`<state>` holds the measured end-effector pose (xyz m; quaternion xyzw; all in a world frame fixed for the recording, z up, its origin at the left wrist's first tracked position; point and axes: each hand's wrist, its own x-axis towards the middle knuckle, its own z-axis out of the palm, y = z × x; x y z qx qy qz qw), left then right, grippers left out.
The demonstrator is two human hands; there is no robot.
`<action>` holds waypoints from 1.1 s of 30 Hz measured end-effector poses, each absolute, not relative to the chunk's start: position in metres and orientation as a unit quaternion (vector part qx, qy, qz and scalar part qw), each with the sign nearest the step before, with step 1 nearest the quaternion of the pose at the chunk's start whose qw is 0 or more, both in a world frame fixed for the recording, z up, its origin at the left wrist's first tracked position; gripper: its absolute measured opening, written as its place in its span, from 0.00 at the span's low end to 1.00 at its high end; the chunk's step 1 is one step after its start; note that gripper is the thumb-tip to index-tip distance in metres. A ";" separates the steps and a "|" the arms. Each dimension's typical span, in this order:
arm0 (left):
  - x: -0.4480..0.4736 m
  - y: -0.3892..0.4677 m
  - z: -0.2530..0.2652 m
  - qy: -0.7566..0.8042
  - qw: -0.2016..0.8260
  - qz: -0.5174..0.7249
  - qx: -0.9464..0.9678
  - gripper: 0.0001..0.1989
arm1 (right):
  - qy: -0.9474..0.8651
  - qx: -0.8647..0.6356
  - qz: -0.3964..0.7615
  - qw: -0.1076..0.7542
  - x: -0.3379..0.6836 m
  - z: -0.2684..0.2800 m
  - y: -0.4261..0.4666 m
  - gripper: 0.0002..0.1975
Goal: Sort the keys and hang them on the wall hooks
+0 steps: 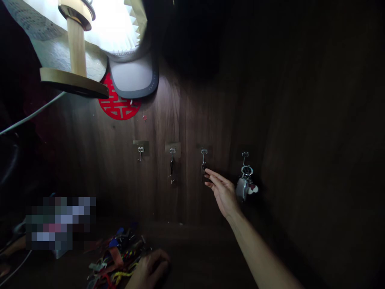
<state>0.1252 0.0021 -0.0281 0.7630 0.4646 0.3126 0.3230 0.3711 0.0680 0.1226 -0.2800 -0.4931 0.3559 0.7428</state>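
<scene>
My right hand (222,190) reaches up to a row of hooks on a wood-grain panel. Its thumb and fingertips pinch a small dark keychain (203,167) at the third hook (204,152); deep shade hides the keychain's detail. Lower down, my left hand (150,267) lies beside a jumbled pile of coloured cords and straps (116,259). Its fingers are loosely curled and apart, and nothing shows in them. A bunch of keys with a silver ring and a grey fob (242,188) hangs from the hook on the far right.
The leftmost hook (140,150) is bare, while the second hook (172,151) carries a thin dark strap. A lit lamp with a wooden stand (76,48) juts in at upper left, near a grey cap (134,76) and a red paper cutout (120,108). A white cable (33,114) runs left.
</scene>
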 end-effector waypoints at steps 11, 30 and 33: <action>0.125 -0.006 -0.014 0.463 0.349 0.329 0.745 0.11 | -0.522 -0.353 0.359 0.689 0.369 0.076 0.032 0.12; 0.099 -0.007 0.004 0.425 0.438 0.395 0.687 0.10 | -0.632 -0.438 0.370 0.521 0.335 -0.034 -0.013 0.17; 0.088 -0.025 0.012 0.424 0.448 0.270 0.739 0.09 | -0.645 -0.439 0.369 0.506 0.332 -0.032 -0.016 0.18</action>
